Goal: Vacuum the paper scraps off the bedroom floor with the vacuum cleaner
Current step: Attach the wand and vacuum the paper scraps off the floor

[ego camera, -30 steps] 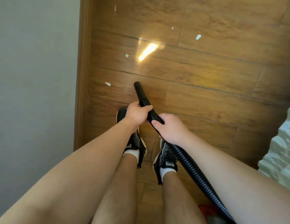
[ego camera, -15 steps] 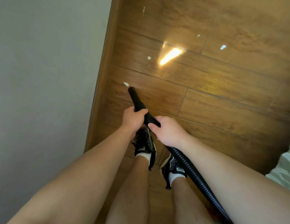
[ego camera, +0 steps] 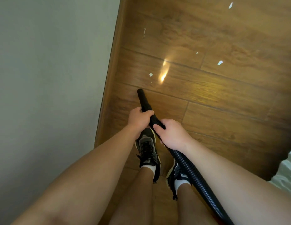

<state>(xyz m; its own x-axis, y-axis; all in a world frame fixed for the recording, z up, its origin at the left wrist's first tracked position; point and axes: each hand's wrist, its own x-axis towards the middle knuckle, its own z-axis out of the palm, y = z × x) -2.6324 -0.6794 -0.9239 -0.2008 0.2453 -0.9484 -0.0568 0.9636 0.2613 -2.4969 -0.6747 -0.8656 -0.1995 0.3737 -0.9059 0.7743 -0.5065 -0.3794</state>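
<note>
A black ribbed vacuum hose [ego camera: 187, 161] runs from the lower right up to its nozzle tip [ego camera: 140, 91], which points at the wooden floor near the baseboard. My left hand [ego camera: 139, 118] grips the smooth nozzle part. My right hand [ego camera: 171, 133] holds the ribbed hose just behind it. White paper scraps lie ahead on the floor: one [ego camera: 151, 74] just beyond the tip, a thin one [ego camera: 144, 32] near the baseboard, one [ego camera: 220, 62] to the right, and one [ego camera: 230, 5] at the top.
A grey wall [ego camera: 52, 78] with a wooden baseboard [ego camera: 112, 70] runs along the left. White bedding [ego camera: 287, 172] shows at the right edge. My feet in black shoes [ego camera: 148, 151] stand under the hose. A light glare [ego camera: 163, 75] shines on the floor.
The nozzle has moved forward to where the nearest scrap lay, and that scrap is no longer visible. The view has shifted forward along the wall.
</note>
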